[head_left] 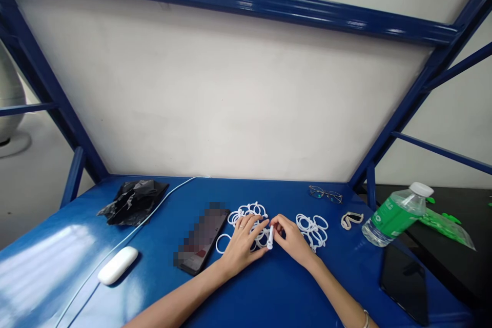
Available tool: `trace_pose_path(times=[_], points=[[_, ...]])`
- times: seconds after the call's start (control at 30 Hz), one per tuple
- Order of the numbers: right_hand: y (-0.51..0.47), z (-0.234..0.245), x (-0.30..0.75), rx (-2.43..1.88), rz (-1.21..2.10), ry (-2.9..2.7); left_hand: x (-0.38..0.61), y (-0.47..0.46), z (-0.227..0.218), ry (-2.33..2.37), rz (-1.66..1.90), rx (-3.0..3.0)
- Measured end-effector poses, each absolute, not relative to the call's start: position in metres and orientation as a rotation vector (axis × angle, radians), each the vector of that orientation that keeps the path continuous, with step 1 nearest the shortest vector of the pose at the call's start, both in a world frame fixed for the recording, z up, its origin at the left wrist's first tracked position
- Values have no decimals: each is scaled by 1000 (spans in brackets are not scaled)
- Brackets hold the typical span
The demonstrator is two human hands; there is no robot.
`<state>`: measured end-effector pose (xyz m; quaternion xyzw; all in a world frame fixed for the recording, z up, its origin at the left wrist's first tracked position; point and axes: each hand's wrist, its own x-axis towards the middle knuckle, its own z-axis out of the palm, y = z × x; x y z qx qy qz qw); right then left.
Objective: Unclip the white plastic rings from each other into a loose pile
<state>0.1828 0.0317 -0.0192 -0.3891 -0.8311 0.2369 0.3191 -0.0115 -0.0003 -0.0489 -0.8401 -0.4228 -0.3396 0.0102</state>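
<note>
A small white plastic ring [270, 238], seen nearly edge-on with a small knob at its lower end, stands between my two hands. My left hand [242, 242] reaches over a pile of similar white rings [251, 210], its thumb and forefinger at the lower and upper ends of the held ring. From the other side, my right hand [292, 240] pinches the ring's upper part with curled fingers. Beyond my right hand lies a second cluster of white rings [315, 228]. One loose ring [217, 244] shows left of my left hand, which hides part of the first pile.
Left of my hands lie a phone [205, 241], a white case [118, 265], a cable [126, 237] and a black plastic bag [134, 200]. To the right are glasses [326, 194], a whitish looped piece [351, 220], a water bottle [395, 215] and a dark phone [403, 284].
</note>
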Motion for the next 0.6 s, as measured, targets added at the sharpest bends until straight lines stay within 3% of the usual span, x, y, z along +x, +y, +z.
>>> trace_pose_path(times=[0.6], points=[[29,-28,175,-989,721,-2214,-11,1,-46,-1135,-1078,-2733]])
